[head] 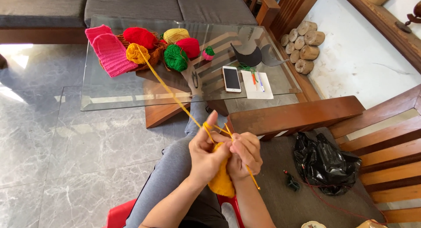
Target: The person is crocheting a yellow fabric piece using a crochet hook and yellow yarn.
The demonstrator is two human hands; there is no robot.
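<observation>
Left hand (206, 155) pinches the orange crocheted piece (221, 180), which hangs below both hands over the lap. Right hand (244, 154), fingers curled shut, apparently grips a hook (253, 179). The taut yarn strand (173, 95) runs up-left to the orange ball (137, 53) on the glass table (114, 101).

So much colour here: the crochet piece (221, 182) and its yarn strand (173, 96) are mustard yellow, same as the yellow ball (137, 53). On the clear glass table (109, 96) there's a hot pink knitted piece (112, 53), red balls (139, 36), a green ball (175, 57) and a pale yellow ball (175, 34). White phone (231, 78), white paper (256, 84), glossy black plastic bag (324, 162), grey marbled floor (66, 166), grey sofa cushions (131, 2).
</observation>
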